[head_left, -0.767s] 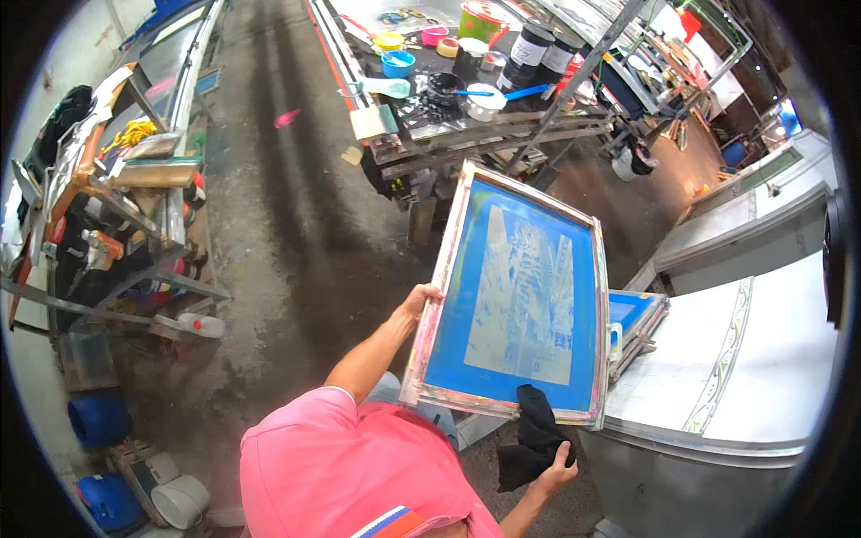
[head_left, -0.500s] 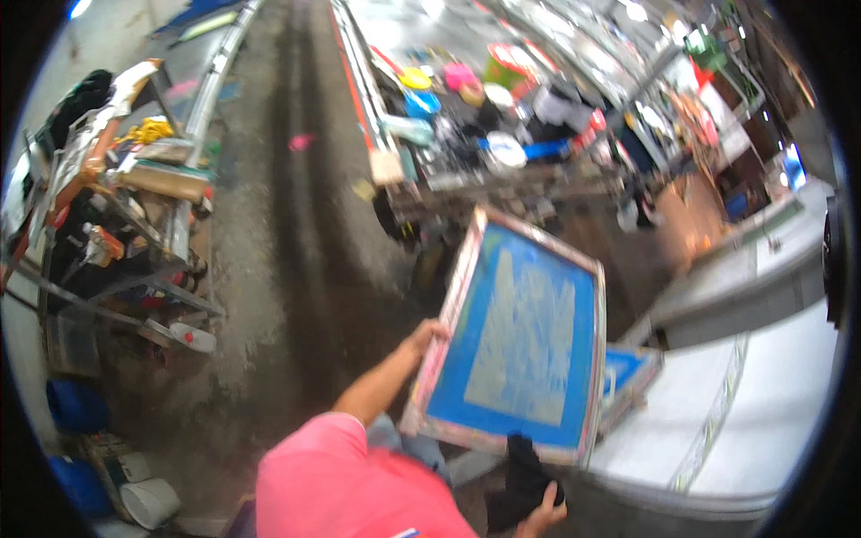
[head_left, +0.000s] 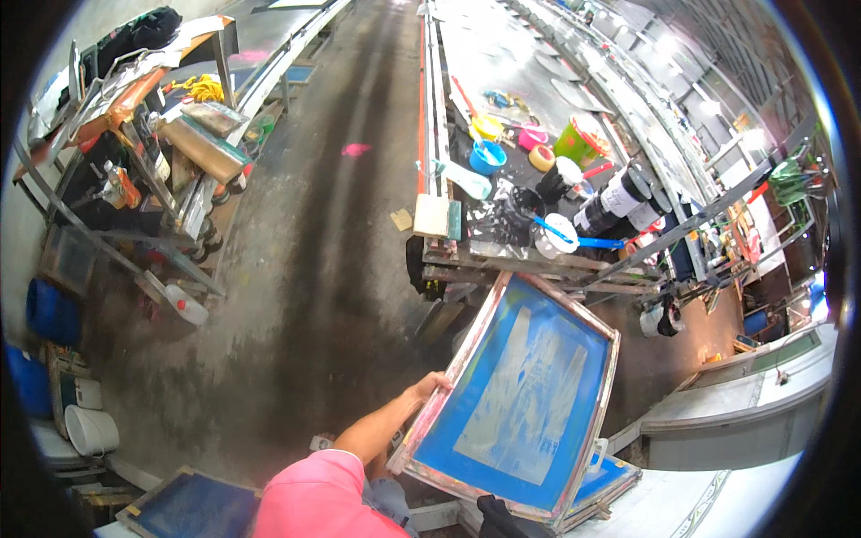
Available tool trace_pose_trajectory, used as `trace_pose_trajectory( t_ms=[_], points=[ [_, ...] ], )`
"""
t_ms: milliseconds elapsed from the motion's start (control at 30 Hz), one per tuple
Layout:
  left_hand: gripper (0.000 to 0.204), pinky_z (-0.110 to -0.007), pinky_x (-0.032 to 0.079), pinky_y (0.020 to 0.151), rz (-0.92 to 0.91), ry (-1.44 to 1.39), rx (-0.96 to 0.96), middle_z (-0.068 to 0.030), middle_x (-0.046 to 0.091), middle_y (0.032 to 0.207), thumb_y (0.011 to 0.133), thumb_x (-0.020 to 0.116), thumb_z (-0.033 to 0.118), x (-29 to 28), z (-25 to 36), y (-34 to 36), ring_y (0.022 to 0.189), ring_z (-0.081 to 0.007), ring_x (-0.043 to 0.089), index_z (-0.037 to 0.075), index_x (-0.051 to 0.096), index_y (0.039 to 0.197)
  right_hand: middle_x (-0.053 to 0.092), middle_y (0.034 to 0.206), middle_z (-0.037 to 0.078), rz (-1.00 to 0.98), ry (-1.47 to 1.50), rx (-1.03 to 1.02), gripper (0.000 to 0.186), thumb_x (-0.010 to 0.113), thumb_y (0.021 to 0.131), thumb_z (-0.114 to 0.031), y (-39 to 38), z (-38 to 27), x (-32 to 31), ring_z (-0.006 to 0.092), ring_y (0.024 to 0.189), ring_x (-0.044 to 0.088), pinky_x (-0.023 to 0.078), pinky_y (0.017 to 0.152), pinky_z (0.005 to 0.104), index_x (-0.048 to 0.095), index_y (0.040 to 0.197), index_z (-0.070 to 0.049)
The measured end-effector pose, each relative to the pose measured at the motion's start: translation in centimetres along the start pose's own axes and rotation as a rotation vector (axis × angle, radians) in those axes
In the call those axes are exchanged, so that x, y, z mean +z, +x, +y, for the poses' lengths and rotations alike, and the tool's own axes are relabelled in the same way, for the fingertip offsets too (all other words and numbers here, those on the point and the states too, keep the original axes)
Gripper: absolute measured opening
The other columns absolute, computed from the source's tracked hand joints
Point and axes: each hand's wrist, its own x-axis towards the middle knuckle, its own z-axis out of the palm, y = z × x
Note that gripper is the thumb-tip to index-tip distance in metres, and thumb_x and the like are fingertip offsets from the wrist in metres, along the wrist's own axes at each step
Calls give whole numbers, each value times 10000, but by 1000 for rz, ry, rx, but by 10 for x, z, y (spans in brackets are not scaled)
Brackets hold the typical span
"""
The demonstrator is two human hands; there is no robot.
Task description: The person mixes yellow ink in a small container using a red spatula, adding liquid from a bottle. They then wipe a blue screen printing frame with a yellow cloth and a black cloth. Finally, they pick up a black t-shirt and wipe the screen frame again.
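Observation:
A screen printing frame with blue mesh and a pale central area is tilted up in front of me. My left hand is closed on its left edge, fingers wrapped round the stained wooden rail. My right hand is out of view below the lower rim. A black cloth shows at the frame's bottom edge, its lower part cut off. Behind the held frame, to the right, another blue screen frame lies on a white surface, partly hidden.
A long printing table runs away ahead, its near end crowded with a blue tub, a yellow-green bucket and black jars. A cluttered rack stands left. A white bucket and another blue screen sit lower left.
The view has tilted up and turned left, so the table shows more fully. The held frame sits lower in the picture. My right hand, earlier holding the black cloth, has left the view.

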Motion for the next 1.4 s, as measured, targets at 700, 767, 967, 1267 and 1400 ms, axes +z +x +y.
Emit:
trace_pose_trajectory(
  t_ms=[700, 767, 967, 1267, 1400],
  points=[
    [379, -348, 541, 831, 996, 1305, 243, -92, 718, 1060, 1010, 575, 256, 42, 26, -17, 913, -236, 690, -52, 639, 1221, 428, 1524, 208, -139, -720, -625, 650, 696, 921, -395, 257, 171, 215, 435, 1430, 342, 308, 1132, 564, 519, 1417, -14],
    [483, -415, 480, 991, 1165, 1690, 407, -198, 660, 1244, 1018, 543, 328, 34, 3, -10, 1130, -352, 627, -53, 582, 1313, 360, 1592, 151, -71, -1090, -628, 669, 668, 920, -479, 287, 199, 261, 463, 1462, 276, 254, 1115, 669, 537, 1421, -56],
    [580, -465, 333, 1145, 1232, 1793, 457, -236, 463, 1491, 990, 504, 293, 44, -6, 2, 1376, -416, 418, -53, 438, 1451, 511, 1460, 107, 274, -1004, -810, 519, 647, 887, -419, 444, 108, 418, 437, 1362, 392, 338, 1031, 662, 618, 1310, -118],
    [691, -487, 298, 1162, 1250, 1853, 454, -256, 444, 1502, 1000, 427, 446, 37, -5, -1, 1394, -425, 402, -70, 423, 1459, 567, 1424, 49, -950, -590, -981, 583, 772, 683, -196, 318, 147, 410, 382, 1393, 449, 408, 1103, 550, 675, 1256, -146],
    [743, -482, 315, 1151, 1203, 1851, 448, -264, 454, 1490, 993, 435, 506, 42, -8, 2, 1376, -432, 425, -77, 431, 1453, 557, 1396, 179, -273, -996, -1079, 426, 602, 902, -324, 447, 128, 386, 484, 1372, 411, 320, 1097, 655, 659, 1247, -80]
  ],
)
